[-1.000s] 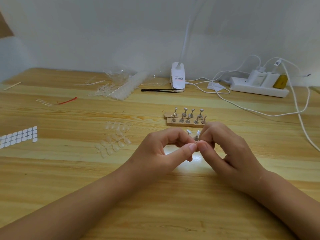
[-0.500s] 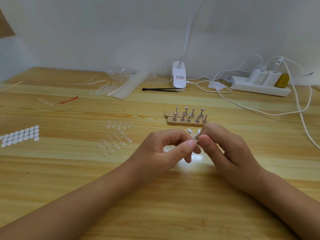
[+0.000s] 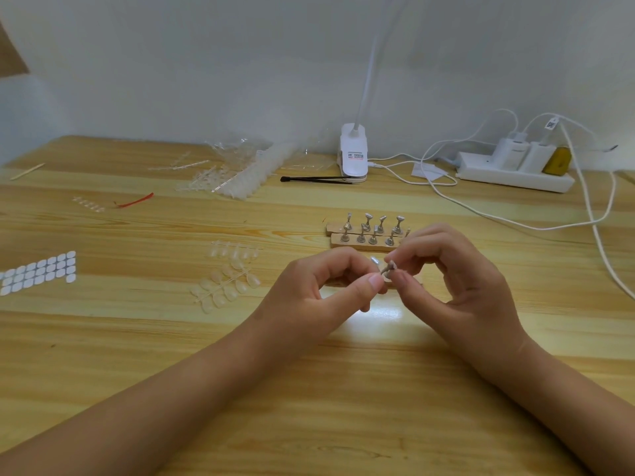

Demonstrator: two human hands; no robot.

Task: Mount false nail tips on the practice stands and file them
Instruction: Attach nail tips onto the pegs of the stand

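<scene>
Metal stand (image 3: 388,269) between both hands (image 3: 309,297) (image 3: 470,290)

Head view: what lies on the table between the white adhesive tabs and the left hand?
Clusters of clear false nail tips lie there, apart from both, as the head view shows.

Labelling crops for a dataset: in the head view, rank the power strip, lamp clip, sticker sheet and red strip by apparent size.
1. power strip
2. sticker sheet, nearer the camera and cut off at the frame edge, so its rank is unsure
3. lamp clip
4. red strip
</scene>
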